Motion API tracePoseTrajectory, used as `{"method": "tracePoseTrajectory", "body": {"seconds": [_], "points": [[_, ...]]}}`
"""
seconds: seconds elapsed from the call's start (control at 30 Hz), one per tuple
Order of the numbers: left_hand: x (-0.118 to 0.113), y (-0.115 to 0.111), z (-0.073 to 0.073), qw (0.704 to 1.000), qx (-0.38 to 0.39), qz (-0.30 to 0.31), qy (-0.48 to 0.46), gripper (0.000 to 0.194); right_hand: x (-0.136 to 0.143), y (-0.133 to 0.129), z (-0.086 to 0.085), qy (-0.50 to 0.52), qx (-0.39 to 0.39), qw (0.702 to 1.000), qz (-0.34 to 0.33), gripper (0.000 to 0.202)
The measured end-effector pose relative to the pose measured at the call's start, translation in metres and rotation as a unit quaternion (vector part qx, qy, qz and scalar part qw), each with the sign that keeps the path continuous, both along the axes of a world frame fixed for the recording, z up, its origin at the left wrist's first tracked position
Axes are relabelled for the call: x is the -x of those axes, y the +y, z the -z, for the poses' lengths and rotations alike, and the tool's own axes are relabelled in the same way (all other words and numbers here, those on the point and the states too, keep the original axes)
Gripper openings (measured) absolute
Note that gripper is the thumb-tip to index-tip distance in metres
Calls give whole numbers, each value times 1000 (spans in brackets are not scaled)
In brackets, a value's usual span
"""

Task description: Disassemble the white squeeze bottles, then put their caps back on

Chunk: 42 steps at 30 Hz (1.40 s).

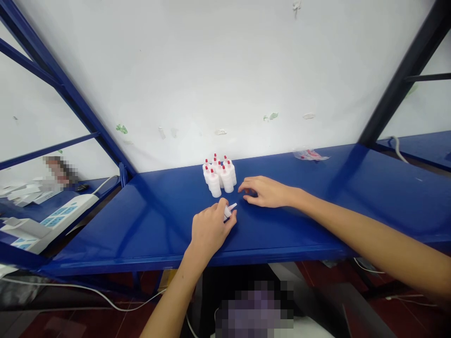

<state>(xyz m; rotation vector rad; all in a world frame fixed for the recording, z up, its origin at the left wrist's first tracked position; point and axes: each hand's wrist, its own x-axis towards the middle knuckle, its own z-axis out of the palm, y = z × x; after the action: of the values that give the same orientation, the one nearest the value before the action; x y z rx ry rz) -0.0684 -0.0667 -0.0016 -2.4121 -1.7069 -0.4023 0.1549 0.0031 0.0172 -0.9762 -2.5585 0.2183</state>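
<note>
My left hand (212,223) is closed around a small white squeeze bottle (228,212), tilted so its bare pointed nozzle aims up to the right. Most of that bottle is hidden by my fingers. To the right, my right hand (262,191) hovers low over the blue table (158,211), fingers curved, with a gap between thumb and forefinger and nothing visible between them. Just beyond both hands, several white bottles (215,184) with red tips (212,171) stand upright in a tight cluster.
A clear plastic bag (312,154) with red pieces inside lies at the table's back edge near the wall (211,70). At left, a white power strip (66,213) sits beyond the blue metal frame (66,89). A white cable (105,300) hangs below the table.
</note>
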Motion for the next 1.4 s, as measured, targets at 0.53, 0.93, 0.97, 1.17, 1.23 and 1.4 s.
{"method": "tracePoseTrajectory", "body": {"seconds": [0.53, 0.93, 0.97, 1.17, 1.23, 1.4], "points": [[4, 0, 2, 988, 22, 52, -142, 15, -14, 22, 4, 86, -15, 964, 251, 28], [3, 1, 6, 978, 26, 120, -167, 27, -7, 3, -14, 18, -71, 984, 160, 46], [2, 1, 6, 977, 22, 126, -169, 27, 0, -4, -15, 30, -36, 995, 90, 48], [3, 1, 6, 970, 24, 154, -188, 20, 24, -27, -7, 67, 119, 984, -115, 33], [4, 1, 4, 967, 27, 170, -186, 18, 26, -29, -5, 78, 104, 984, -125, 35], [5, 0, 3, 973, -2, 175, -151, 16, 31, -32, -4, 95, 110, 980, -138, 38]]}}
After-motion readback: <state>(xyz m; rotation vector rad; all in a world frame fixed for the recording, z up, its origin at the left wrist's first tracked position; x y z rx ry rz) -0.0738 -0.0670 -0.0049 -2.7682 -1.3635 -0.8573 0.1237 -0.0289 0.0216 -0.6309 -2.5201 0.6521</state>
